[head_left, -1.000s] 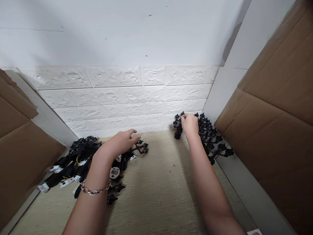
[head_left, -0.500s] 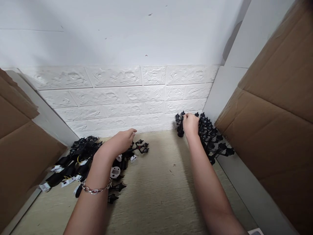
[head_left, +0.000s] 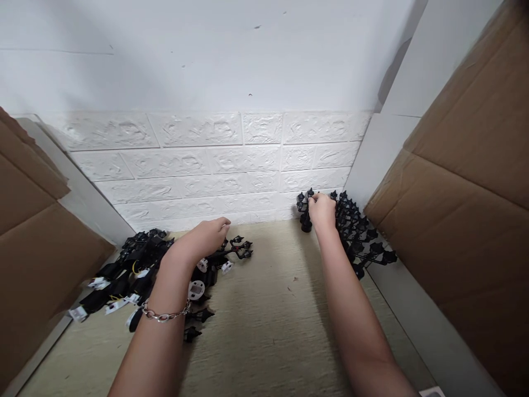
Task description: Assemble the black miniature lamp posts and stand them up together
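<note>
My right hand (head_left: 323, 210) is closed at the back right, its fingers pinched at the upper part of a small black lamp post (head_left: 306, 220) with lantern heads. That post stands upright on its round base near the wall. Several like lamp posts (head_left: 351, 220) stand close together just to the right. My left hand (head_left: 206, 238) is held over a pile of black lamp posts (head_left: 142, 251) lying on their sides, fingers stretched to the right and nothing seen in them. One lying lamp post (head_left: 237, 249) pokes out past its fingertips, with small lantern heads and a red spot.
Several lying posts end in white plastic parts (head_left: 117, 305) with yellow wires. A white brick-patterned wall (head_left: 215, 160) closes the back. Brown cardboard panels stand at left (head_left: 49, 264) and right (head_left: 463, 182). The pale wood-grained surface (head_left: 264, 320) lies between both groups.
The view has shifted very slightly. My right fingers have moved a little at the top of the lamp post, while my left hand stays almost where it was.
</note>
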`<state>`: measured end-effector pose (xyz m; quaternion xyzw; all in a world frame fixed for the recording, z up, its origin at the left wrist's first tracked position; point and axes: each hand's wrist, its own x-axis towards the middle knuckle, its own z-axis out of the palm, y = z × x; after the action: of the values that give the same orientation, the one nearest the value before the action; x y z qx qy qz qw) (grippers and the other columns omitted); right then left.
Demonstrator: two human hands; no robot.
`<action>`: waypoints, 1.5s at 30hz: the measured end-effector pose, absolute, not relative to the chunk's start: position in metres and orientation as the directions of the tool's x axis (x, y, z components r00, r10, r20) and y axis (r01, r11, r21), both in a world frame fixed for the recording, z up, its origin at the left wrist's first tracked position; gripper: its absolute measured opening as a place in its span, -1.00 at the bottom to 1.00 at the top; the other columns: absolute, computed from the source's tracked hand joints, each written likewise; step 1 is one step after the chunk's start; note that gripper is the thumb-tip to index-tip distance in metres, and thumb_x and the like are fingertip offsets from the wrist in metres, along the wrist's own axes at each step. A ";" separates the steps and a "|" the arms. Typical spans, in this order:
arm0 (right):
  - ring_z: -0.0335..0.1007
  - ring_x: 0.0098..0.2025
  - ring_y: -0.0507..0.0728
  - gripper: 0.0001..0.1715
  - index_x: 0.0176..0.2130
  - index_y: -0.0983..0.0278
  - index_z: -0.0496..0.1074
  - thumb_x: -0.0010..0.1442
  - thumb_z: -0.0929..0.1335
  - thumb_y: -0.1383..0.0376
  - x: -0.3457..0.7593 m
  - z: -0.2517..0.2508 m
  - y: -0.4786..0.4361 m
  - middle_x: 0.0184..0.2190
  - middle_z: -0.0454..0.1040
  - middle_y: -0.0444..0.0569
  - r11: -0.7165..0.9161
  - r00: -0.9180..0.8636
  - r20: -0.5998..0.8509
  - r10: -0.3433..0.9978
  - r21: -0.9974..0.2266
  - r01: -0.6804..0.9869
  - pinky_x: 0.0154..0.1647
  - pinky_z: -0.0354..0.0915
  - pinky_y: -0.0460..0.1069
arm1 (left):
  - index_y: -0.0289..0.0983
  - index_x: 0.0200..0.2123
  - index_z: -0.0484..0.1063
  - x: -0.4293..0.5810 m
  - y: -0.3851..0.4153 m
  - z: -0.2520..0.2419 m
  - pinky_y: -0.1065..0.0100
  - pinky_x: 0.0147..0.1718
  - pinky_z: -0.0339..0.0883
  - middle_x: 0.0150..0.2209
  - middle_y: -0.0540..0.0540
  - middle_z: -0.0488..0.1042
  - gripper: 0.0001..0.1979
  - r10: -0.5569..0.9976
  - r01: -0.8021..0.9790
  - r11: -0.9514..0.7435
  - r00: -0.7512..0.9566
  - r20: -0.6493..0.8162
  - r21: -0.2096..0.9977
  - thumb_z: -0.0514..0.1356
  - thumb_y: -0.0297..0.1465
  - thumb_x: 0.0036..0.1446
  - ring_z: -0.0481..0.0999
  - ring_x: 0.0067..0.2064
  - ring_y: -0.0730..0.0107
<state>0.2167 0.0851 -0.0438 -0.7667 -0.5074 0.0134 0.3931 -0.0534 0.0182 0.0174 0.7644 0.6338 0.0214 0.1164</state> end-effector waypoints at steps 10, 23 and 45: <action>0.38 -0.15 0.22 -0.63 -0.12 0.42 0.41 0.08 0.30 0.30 0.217 -0.045 0.085 -0.27 0.46 0.25 -0.221 0.514 0.337 0.789 -0.626 0.748 -0.16 0.21 -0.03 | -0.30 -0.25 0.47 -0.088 0.054 -0.007 0.31 -0.27 0.30 -0.19 -0.27 0.50 -0.66 0.980 0.999 -0.023 0.027 -0.195 0.023 0.08 -0.33 -0.12 0.46 -0.14 0.08; 0.35 -0.10 0.24 -0.57 -0.07 0.43 0.37 0.11 0.25 0.23 0.210 -0.038 0.079 -0.23 0.44 0.26 -0.240 0.500 0.281 0.819 -0.623 0.745 -0.13 0.21 -0.02 | -0.34 -0.29 0.49 -0.088 0.063 -0.016 0.36 -0.29 0.28 -0.19 -0.28 0.50 -0.71 0.967 1.000 -0.007 0.013 -0.254 0.023 0.06 -0.47 -0.12 0.47 -0.16 0.13; 0.37 -0.24 0.21 -0.47 0.02 0.31 0.31 0.08 0.23 0.15 0.198 0.000 0.054 -0.38 0.47 0.07 -0.018 0.386 0.410 0.826 -0.665 0.747 -0.11 0.20 0.05 | -0.33 -0.13 0.38 -0.106 0.078 -0.043 0.44 -0.52 0.27 -0.38 -0.22 0.54 -0.63 0.928 0.979 0.146 -0.085 -0.363 0.142 0.14 -0.41 -0.09 0.51 -0.45 0.32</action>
<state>0.1980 0.0541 -0.0005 -0.7119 -0.5523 0.0463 0.4312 -0.1055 0.0779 -0.0434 0.6500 0.7334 -0.0687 0.1869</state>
